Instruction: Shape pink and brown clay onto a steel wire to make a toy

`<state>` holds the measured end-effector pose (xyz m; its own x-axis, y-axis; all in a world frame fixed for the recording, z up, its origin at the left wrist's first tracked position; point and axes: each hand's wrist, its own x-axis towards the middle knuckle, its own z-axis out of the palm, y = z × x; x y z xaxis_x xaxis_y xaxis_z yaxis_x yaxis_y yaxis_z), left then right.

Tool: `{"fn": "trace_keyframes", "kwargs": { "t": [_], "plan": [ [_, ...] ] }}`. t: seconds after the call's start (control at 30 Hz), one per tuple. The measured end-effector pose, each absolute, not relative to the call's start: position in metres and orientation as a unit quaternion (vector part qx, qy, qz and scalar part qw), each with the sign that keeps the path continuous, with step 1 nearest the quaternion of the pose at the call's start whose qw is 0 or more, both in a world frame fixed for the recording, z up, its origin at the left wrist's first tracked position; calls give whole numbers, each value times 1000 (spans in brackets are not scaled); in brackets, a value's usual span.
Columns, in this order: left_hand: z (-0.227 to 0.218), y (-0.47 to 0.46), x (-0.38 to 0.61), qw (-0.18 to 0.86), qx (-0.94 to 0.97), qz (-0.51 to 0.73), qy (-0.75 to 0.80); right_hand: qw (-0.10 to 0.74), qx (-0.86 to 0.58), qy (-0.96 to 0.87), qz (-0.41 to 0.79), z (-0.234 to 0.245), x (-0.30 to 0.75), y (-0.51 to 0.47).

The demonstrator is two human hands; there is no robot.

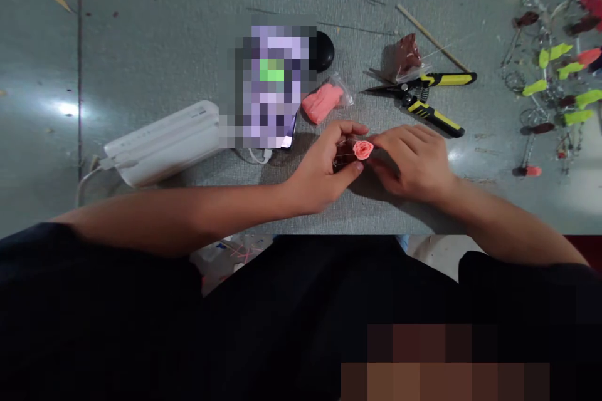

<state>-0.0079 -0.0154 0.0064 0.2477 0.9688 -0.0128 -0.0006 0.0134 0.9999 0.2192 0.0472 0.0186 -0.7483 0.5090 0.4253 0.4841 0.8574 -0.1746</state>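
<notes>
Curling around thin wires (347, 155), the left hand (322, 169) appears to grasp the coral flower (363, 150) near the middle of the table's (164, 75) front edge; squeezing too hard could flatten its petals, and a slack wire might let it twist. Just beyond, the right hand (418, 160) has bent fingertips at the flower's other side; whether they grip it I cannot tell, but a careless push could crumple the rim. It looks small and rose-like, its ruffled layers spiralling around a darker centre.

From my remote feed, I see dim light, white glare (69, 108) on the tabletop (179, 44) toward nine o'clock, soft shadows beneath the hands (324, 169).
</notes>
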Motion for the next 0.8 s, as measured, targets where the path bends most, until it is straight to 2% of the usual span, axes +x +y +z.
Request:
{"fn": "trace_keyframes", "kwargs": {
  "t": [0.17, 0.47, 0.67, 0.8],
  "plan": [
    [10, -16, -8, 570, 551, 429, 433, 250, -274, -925, 85, 18, 220, 43],
    [10, -17, -7, 550, 585, 416, 427, 272, -255, -925, 75, 17, 224, 46],
    [15, -14, -9, 526, 610, 374, 460, 241, -268, -930, 69, 17, 227, 46],
    [17, -11, -11, 517, 634, 349, 457, 259, -251, -929, 81, 18, 228, 46]
  ]
}}
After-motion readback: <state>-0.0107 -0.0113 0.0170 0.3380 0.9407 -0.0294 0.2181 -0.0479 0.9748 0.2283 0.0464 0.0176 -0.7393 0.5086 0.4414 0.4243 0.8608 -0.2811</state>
